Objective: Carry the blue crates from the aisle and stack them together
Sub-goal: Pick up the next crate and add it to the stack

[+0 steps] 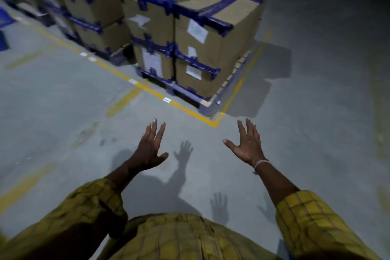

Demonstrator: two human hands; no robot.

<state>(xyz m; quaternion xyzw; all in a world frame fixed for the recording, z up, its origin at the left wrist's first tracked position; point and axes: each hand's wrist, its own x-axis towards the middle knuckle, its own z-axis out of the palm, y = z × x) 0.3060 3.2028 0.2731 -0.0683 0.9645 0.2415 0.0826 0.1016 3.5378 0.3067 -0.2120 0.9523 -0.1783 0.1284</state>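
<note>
White paper labels (197, 31) are stuck on the sides of stacked cardboard cartons (213, 48), but their print is too blurred to read. The cartons are bound with dark blue tape and sit two high on a pallet (207, 103), filling the frame from ten o'clock to one o'clock. More taped cartons stretch back in rows behind them.

The floor (316, 133) is smooth grey concrete in a dim warehouse. A yellow painted line (147, 88) runs along the front of the pallet and turns a corner just beyond the hands, at about twelve o'clock from them. Small white tags sit on this line; their writing cannot be read. Fainter yellow marks cross the floor at nine o'clock.

Both arms reach forward in yellow checked sleeves. The left hand (150, 152) is spread, fingers straight and apart, holding nothing. The right hand (248, 148) is likewise spread and empty, with a pale band (260, 163) at the wrist. Shadows of the hands fall on the floor below them.

A blue object (4, 18), possibly a crate, shows only as a sliver at the far left edge, at about ten o'clock, well apart from both hands.
</note>
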